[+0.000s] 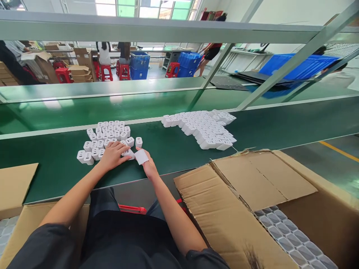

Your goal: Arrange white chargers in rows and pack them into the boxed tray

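On the green belt, my left hand [113, 155] reaches over the near right side of a group of white USB chargers [112, 130]. Its thumb and forefinger close around one white USB charger [129, 153], tilted at the edge of the group. My right hand [150, 168] grips another white charger [141, 157], its smooth flat side facing up towards me. Just beyond, a single charger [138, 142] stands upright with its slots on top. The left palm hides part of the group.
A second, larger cluster of white chargers [206, 127] stands to the right. An opened carton [213, 201] at the near right holds trays of packed pieces. Another carton flap [17, 186] juts in at left. A metal frame [168, 31] crosses above; people sit and stand beyond.
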A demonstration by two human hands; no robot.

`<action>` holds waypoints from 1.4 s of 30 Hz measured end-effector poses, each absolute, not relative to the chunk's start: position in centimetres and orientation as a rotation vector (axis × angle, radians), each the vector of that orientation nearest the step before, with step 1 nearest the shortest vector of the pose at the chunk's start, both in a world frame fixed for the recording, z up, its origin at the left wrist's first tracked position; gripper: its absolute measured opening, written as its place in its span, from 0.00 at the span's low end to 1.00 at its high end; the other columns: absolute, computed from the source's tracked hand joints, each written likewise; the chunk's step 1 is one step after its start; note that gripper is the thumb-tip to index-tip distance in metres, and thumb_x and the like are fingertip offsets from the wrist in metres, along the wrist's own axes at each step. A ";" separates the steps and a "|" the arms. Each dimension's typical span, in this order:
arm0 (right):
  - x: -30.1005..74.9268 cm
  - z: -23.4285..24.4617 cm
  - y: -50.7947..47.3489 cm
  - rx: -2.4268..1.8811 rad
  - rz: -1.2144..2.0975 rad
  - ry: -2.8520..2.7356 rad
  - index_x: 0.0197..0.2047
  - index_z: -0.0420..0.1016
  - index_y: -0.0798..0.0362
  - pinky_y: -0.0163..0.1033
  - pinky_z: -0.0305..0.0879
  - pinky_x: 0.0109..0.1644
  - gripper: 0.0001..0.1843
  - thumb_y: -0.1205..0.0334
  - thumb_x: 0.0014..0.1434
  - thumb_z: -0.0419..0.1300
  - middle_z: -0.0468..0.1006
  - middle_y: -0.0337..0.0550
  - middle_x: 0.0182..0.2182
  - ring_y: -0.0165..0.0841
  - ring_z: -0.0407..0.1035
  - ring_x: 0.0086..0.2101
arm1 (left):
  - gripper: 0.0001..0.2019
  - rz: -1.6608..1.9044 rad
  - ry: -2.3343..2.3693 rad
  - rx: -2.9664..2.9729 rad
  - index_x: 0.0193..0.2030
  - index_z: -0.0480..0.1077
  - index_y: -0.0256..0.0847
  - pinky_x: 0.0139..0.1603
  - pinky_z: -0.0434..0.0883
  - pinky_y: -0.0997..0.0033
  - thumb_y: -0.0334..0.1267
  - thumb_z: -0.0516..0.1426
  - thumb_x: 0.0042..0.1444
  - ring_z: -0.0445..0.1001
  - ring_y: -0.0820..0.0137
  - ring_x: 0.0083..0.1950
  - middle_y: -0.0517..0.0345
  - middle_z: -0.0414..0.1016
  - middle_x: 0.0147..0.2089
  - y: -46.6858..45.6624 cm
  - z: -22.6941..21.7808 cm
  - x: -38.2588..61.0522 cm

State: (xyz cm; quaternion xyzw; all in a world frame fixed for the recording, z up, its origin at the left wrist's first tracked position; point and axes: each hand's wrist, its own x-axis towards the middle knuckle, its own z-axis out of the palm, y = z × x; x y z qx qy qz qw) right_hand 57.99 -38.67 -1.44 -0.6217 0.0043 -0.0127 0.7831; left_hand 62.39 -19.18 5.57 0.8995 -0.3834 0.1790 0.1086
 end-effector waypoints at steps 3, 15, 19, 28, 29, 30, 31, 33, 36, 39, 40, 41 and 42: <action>57.8 -0.9 -39.9 -1.726 -0.226 -0.007 0.66 0.64 0.47 0.52 0.55 0.66 0.27 0.58 0.64 0.49 0.71 0.46 0.58 0.41 0.61 0.58 | 0.15 0.541 -1.109 2.777 0.52 0.74 0.44 0.52 0.62 0.54 0.47 0.57 0.62 0.72 0.55 0.53 0.49 0.78 0.49 -18.8 5.3 62.8; 58.7 0.6 -41.2 -1.976 -0.162 -0.137 0.56 0.72 0.52 0.47 0.63 0.55 0.25 0.70 0.56 0.50 0.73 0.48 0.48 0.39 0.68 0.45 | 0.22 0.732 -0.902 2.952 0.50 0.73 0.39 0.47 0.62 0.52 0.54 0.52 0.63 0.69 0.51 0.47 0.42 0.76 0.42 -19.7 4.6 62.4; 58.6 0.6 -42.2 -1.960 -0.094 -0.132 0.51 0.75 0.52 0.45 0.67 0.49 0.21 0.68 0.55 0.54 0.72 0.47 0.46 0.34 0.69 0.37 | 0.20 0.683 -1.038 2.892 0.53 0.73 0.43 0.49 0.62 0.52 0.53 0.53 0.63 0.70 0.53 0.49 0.45 0.75 0.46 -19.2 5.1 62.6; 59.3 0.3 -42.7 -1.802 0.091 -0.139 0.54 0.73 0.48 0.36 0.69 0.35 0.22 0.61 0.57 0.54 0.77 0.41 0.43 0.27 0.67 0.28 | 0.20 0.598 -1.136 2.883 0.53 0.73 0.42 0.51 0.64 0.52 0.52 0.56 0.61 0.71 0.53 0.51 0.44 0.76 0.48 -17.4 5.1 63.3; 59.4 0.3 -42.3 -1.789 0.084 -0.142 0.54 0.74 0.48 0.37 0.70 0.35 0.21 0.61 0.58 0.54 0.76 0.42 0.44 0.27 0.68 0.29 | 0.21 0.605 -1.119 2.879 0.52 0.74 0.42 0.51 0.65 0.52 0.53 0.56 0.61 0.71 0.52 0.51 0.44 0.76 0.48 -17.4 5.0 63.4; 59.5 0.3 -41.9 -1.778 0.068 -0.147 0.54 0.74 0.48 0.37 0.71 0.36 0.21 0.60 0.58 0.55 0.75 0.44 0.47 0.28 0.69 0.30 | 0.21 0.614 -1.103 2.872 0.51 0.74 0.41 0.51 0.65 0.52 0.55 0.57 0.60 0.71 0.52 0.51 0.43 0.76 0.47 -17.5 4.9 63.4; 59.5 0.3 -41.3 -1.767 0.045 -0.147 0.54 0.74 0.49 0.38 0.72 0.39 0.21 0.59 0.57 0.56 0.72 0.46 0.51 0.29 0.70 0.33 | 0.22 0.626 -1.090 2.865 0.50 0.74 0.41 0.50 0.66 0.52 0.56 0.57 0.60 0.71 0.52 0.51 0.43 0.76 0.47 -17.5 4.8 63.4; 59.3 0.3 -40.0 -1.775 -0.054 -0.162 0.56 0.72 0.50 0.42 0.73 0.48 0.23 0.59 0.56 0.59 0.64 0.50 0.58 0.33 0.71 0.41 | 0.24 0.653 -1.077 2.850 0.52 0.73 0.40 0.51 0.66 0.52 0.58 0.56 0.60 0.71 0.52 0.52 0.42 0.75 0.49 -17.6 4.8 63.3; 58.4 0.2 -38.2 -1.897 -0.266 -0.341 0.58 0.71 0.50 0.48 0.65 0.61 0.23 0.61 0.58 0.59 0.57 0.53 0.62 0.39 0.67 0.52 | 0.28 0.684 -1.065 2.822 0.55 0.71 0.39 0.52 0.66 0.52 0.60 0.56 0.59 0.71 0.51 0.55 0.41 0.74 0.52 -17.6 5.0 63.2; 57.8 0.2 -37.6 -1.981 -0.426 -0.504 0.59 0.70 0.49 0.49 0.60 0.65 0.21 0.62 0.63 0.54 0.62 0.52 0.59 0.40 0.64 0.56 | 0.30 0.686 -1.059 2.800 0.58 0.69 0.40 0.55 0.66 0.52 0.60 0.56 0.59 0.70 0.51 0.58 0.41 0.73 0.57 -17.8 5.1 63.1; 57.8 0.2 -37.7 -1.982 -0.476 -0.468 0.60 0.70 0.48 0.49 0.60 0.65 0.21 0.62 0.64 0.53 0.65 0.51 0.57 0.40 0.63 0.57 | 0.30 0.676 -1.068 2.795 0.59 0.69 0.40 0.56 0.66 0.51 0.60 0.56 0.59 0.69 0.50 0.60 0.41 0.72 0.59 -17.8 5.1 63.1; 58.1 0.2 -38.0 -1.982 -0.530 -0.388 0.60 0.69 0.48 0.49 0.61 0.64 0.21 0.62 0.65 0.51 0.66 0.52 0.55 0.40 0.63 0.57 | 0.30 0.663 -1.083 2.793 0.61 0.68 0.41 0.57 0.66 0.50 0.60 0.55 0.59 0.68 0.50 0.61 0.41 0.71 0.61 -17.9 5.1 63.0; 58.6 0.3 -38.4 -1.988 -0.572 -0.288 0.60 0.69 0.48 0.51 0.61 0.64 0.21 0.61 0.66 0.51 0.66 0.52 0.54 0.41 0.63 0.56 | 0.31 0.649 -1.099 2.793 0.62 0.67 0.42 0.58 0.65 0.50 0.60 0.55 0.60 0.68 0.50 0.62 0.41 0.70 0.63 -18.0 5.0 63.0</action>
